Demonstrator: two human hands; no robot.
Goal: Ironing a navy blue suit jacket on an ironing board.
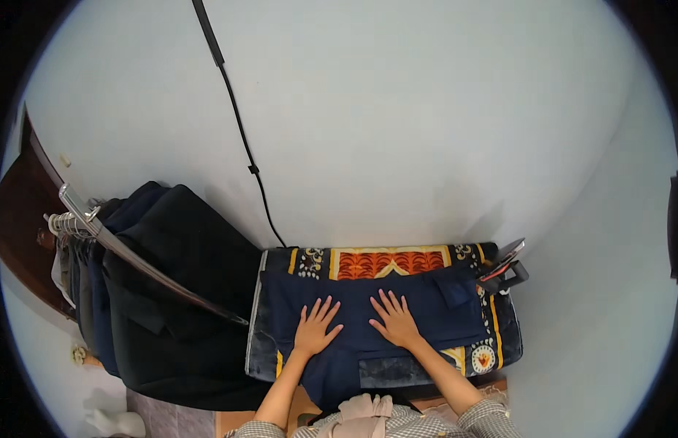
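Observation:
A navy blue garment lies spread across a patterned cloth that covers a low table in front of me. Part of the garment hangs over the near edge toward my body. My left hand rests palm down on its left half, fingers apart. Farther right, my right hand is also flat on the fabric with fingers spread. Neither hand grips anything. A folded flap shows at the garment's upper right. An iron stands tilted up at the table's right end, beside the garment.
Dark clothes hang from a metal rail close on the left. A black cable runs down the pale wall to behind the table. Another wall borders the right side. A white object stands on the floor at lower left.

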